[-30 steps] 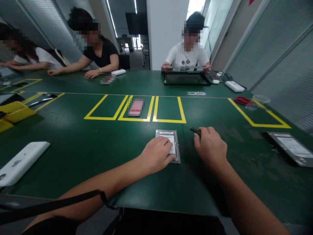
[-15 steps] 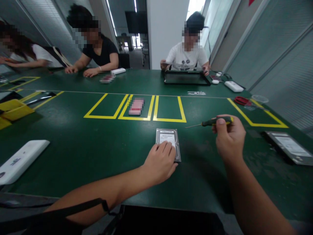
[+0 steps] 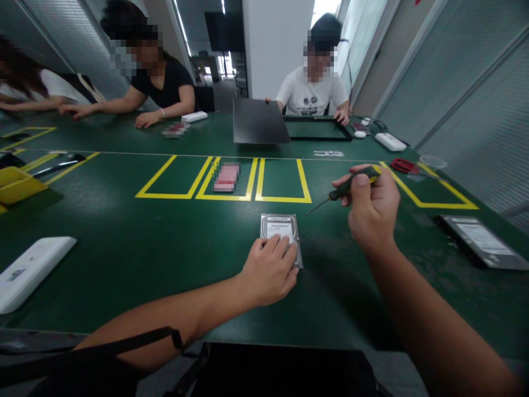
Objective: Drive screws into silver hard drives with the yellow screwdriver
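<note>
A silver hard drive [image 3: 276, 221] with a white label lies flat on the green table [image 3: 173, 237]. My left hand [image 3: 273, 264] rests over its near part, fingers curled across the top and the thumb at the near right corner. To the right, my right hand [image 3: 374, 204] is raised above the table, closed round the dark green and yellow handle of a screwdriver [image 3: 336, 193]. Its thin shaft slants down to the left, and the tip appears close to the drive's far right corner. Whether the tip touches anything I cannot tell.
Another hard drive [image 3: 483, 240] lies at the right. A white device [image 3: 35, 270] and yellow bins [image 3: 22, 184] are on the left. Beyond the yellow tape outlines [image 3: 285, 198], one person [image 3: 312, 88] holds a dark panel [image 3: 260, 121] beside a black frame [image 3: 320, 129]. Red-handled scissors [image 3: 403, 165] lie far right.
My right hand has lifted and moved left, tilting the screwdriver more steeply with its tip nearer the drive. My left hand stays on the drive. Across the table, a person has swung out a dark panel.
</note>
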A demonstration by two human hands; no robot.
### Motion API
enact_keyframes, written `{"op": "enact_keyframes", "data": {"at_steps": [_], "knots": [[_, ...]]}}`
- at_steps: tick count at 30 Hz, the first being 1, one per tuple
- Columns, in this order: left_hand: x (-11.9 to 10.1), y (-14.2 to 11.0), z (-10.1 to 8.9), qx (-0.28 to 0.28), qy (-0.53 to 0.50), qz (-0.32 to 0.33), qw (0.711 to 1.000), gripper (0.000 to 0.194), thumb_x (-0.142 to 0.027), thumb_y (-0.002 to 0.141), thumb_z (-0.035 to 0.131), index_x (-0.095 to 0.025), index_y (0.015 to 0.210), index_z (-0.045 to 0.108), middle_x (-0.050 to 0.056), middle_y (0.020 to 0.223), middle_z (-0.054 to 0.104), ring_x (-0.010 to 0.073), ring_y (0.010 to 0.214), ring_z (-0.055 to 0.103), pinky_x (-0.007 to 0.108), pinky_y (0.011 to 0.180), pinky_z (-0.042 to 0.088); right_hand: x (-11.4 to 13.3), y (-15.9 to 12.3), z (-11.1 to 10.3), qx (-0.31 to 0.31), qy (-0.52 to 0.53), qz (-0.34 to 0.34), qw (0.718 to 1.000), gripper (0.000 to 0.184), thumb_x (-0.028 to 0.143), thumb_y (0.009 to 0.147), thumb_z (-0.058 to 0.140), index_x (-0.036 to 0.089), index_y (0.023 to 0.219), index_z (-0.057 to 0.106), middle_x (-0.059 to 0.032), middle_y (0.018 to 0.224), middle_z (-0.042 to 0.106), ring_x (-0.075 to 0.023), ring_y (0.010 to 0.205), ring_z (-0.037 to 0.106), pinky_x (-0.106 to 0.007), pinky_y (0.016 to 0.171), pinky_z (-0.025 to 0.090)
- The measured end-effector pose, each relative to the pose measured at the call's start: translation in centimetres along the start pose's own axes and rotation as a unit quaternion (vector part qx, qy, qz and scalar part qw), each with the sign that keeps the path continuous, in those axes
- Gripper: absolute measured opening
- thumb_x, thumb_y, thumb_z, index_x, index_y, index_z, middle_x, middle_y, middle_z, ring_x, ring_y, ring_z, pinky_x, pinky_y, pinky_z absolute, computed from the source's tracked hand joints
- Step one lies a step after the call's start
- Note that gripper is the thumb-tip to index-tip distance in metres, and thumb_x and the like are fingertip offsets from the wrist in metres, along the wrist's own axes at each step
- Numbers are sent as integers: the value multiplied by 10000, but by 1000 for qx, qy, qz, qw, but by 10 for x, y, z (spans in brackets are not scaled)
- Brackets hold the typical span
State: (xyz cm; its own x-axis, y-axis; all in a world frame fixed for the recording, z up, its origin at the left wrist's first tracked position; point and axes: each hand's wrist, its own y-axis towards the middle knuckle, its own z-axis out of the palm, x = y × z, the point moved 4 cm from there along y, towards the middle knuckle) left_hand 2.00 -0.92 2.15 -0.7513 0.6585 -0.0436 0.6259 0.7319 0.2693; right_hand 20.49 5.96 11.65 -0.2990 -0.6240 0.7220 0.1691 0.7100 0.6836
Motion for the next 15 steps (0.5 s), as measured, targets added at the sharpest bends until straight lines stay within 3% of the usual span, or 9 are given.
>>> {"op": "enact_keyframes", "data": {"at_steps": [6, 15], "knots": [[0, 0, 1, -1, 8, 5, 1000, 447, -383, 970, 413, -140, 1329, 524, 164, 1362, 556, 337, 1257, 475, 505, 932, 396, -17, -9, 11, -8, -35, -2, 999, 364, 521, 1005, 455, 171, 1071, 527, -30, 868, 605, -82, 637, 528, -213, 577, 451], [-3, 0, 1, 4, 12, 5, 1000, 452, -373, 963, 415, -125, 1325, 525, 166, 1362, 553, 343, 1256, 470, 514, 941, 399, -38, -28, 1, 4, -77, 17, 997, 364, 489, 1016, 450, 153, 1107, 553, -31, 853, 611, -94, 679, 562, -207, 590, 451]]}}
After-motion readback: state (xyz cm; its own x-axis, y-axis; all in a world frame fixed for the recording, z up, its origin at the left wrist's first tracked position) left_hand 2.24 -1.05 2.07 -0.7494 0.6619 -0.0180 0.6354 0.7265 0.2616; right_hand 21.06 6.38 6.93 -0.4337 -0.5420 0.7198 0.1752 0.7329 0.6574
